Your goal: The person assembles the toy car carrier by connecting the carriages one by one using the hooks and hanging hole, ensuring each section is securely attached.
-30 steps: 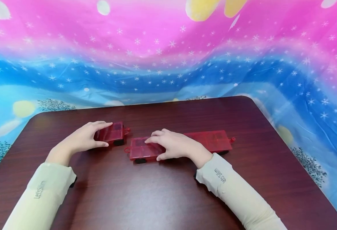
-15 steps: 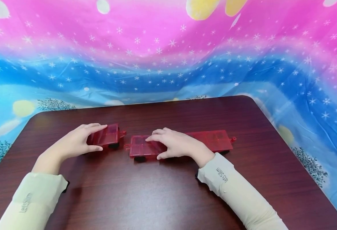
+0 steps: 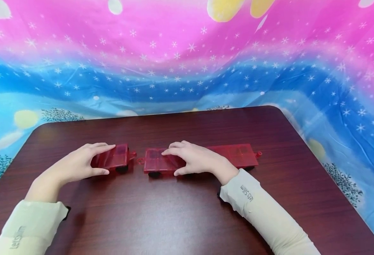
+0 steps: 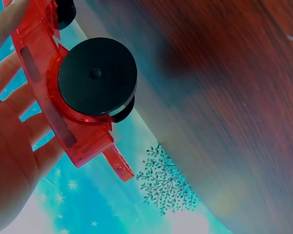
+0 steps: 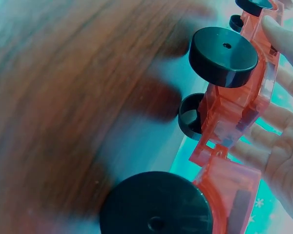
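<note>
In the head view my left hand (image 3: 75, 163) grips a translucent red toy car base (image 3: 118, 154) between thumb and fingers. Its small hook (image 3: 132, 154) points right. The left wrist view shows its black wheel (image 4: 97, 75) and red end tab (image 4: 118, 163). My right hand (image 3: 193, 157) holds a second red car base (image 3: 153, 159), whose ring (image 3: 140, 161) faces left, a short gap from that hook. Behind the right hand lies a third red base (image 3: 233, 154); in the right wrist view a coupling (image 5: 219, 150) joins two bases. My palm hides part of the second base.
The dark brown table (image 3: 161, 212) has rounded far corners. A pink and blue snowflake cloth (image 3: 180, 63) hangs behind it and down the right side. A small peg (image 3: 259, 154) sticks out at the right end of the third base.
My left hand has drawn its car base left and nearer to me, so its hook stands nearly level with the ring. The right hand and its bases have hardly moved.
</note>
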Motion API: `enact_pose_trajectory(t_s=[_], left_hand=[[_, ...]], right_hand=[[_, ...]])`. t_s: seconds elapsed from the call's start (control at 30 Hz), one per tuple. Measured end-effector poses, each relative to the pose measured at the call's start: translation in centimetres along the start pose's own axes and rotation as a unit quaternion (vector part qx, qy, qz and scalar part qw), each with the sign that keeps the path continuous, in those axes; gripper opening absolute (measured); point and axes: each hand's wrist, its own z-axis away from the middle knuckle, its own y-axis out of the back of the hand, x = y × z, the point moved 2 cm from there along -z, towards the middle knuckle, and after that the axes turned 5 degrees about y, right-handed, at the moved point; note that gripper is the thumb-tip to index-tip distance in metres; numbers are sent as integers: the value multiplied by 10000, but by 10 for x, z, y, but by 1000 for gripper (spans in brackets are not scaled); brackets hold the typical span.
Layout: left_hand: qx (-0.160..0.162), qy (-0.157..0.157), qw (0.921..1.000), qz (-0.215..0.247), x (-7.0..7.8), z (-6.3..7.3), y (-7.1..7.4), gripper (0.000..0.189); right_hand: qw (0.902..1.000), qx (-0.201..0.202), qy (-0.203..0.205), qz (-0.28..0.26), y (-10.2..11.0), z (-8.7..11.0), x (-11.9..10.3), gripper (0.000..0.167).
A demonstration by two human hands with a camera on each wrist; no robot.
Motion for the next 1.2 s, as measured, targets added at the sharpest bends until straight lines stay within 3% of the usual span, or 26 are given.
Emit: enact_pose_trajectory(t_s=[0.77, 1.2], left_hand=[[34, -235, 9995, -229, 21, 9, -6, 79], [-64, -154, 9998, -64, 22, 10, -14, 80]], right_hand=[[9999, 98, -11, 45, 1, 1, 2, 69], [9998, -17, -13, 175, -2, 2, 3, 66]])
